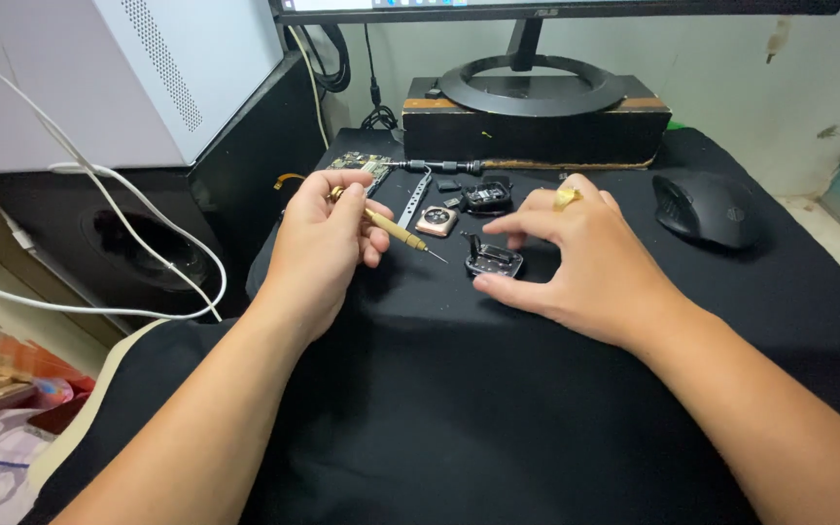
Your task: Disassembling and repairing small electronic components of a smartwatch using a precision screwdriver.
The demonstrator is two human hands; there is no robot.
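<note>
My left hand grips a thin gold precision screwdriver, its tip pointing right toward a small open smartwatch case on the black cloth. My right hand, with a gold ring on one finger, rests over the right side of that case, thumb and index finger touching it. Just behind the screwdriver tip lies a rose-gold watch body face up. Further back sit a dark watch part, a metal pry tool and a small circuit board.
A black mouse lies at the right. A monitor stand sits on a dark wooden block at the back. A white computer case and a black speaker with white cables stand at the left.
</note>
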